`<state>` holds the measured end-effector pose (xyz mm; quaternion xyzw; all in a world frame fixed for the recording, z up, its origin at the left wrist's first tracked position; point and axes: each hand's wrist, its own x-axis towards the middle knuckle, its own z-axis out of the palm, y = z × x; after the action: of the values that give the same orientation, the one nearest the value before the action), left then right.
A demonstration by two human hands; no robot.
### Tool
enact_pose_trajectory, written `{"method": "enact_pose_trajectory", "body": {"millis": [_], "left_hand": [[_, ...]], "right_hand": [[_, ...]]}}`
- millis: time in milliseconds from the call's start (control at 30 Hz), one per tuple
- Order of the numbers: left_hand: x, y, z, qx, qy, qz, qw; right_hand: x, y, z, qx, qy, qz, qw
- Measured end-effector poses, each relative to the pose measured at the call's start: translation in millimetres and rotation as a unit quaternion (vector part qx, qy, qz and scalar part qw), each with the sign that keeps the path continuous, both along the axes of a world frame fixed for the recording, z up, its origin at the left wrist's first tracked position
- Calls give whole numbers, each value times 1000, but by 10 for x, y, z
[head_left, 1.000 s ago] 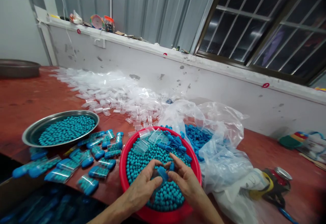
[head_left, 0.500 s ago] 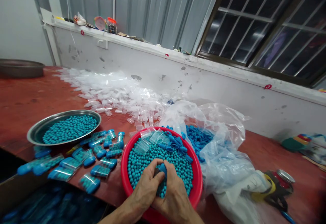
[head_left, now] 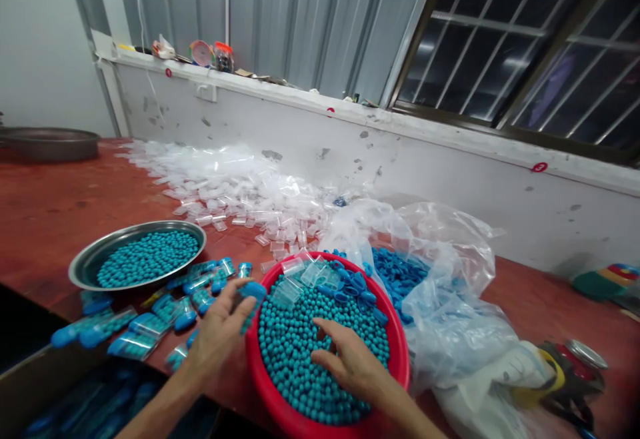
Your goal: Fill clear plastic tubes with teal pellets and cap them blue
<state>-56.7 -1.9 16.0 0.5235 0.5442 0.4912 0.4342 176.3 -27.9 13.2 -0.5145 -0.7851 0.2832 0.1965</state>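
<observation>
My left hand (head_left: 223, 326) is closed around a clear tube with a blue cap (head_left: 254, 290); blue beads show inside. It is raised at the left rim of a red basin (head_left: 400, 352). Over the basin's teal-blue beads (head_left: 295, 376), my right hand (head_left: 353, 362) holds nothing, its thumb and fingers apart. At the basin's far side, several empty clear tubes (head_left: 293, 286) and blue caps (head_left: 350, 282) rest on the beads. Filled, capped tubes (head_left: 143, 329) lie on the table left of my left hand.
A metal bowl of beads (head_left: 200, 249) stands at the left. Clear tubes (head_left: 235, 186) are heaped along the wall. Right of the basin, a plastic bag (head_left: 450, 299) lies beside blue caps (head_left: 395, 269). A box of filled tubes (head_left: 90, 399) sits below the table's front edge.
My hands have parted. My left hand has moved left out of the basin with the capped tube, while my right hand has let go and opened above the beads.
</observation>
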Motion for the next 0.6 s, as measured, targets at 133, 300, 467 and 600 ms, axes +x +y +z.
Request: {"method": "enact_pose_trajectory", "body": {"millis": [133,300,467,600], "left_hand": [[-439,159,-30,29,204,168,964],[-275,78,-68,124,279,130,943],[135,-7,-89,188,306,8,933],[313,81,-116,161,267,-37,949]], "right_hand": [[-213,317,9,104,-114,15,988],[-656,626,-51,186,-302,25,935],[-665,741,-120,201,-333,24,921],[-507,719,-107,207,-339,-5,918]]}}
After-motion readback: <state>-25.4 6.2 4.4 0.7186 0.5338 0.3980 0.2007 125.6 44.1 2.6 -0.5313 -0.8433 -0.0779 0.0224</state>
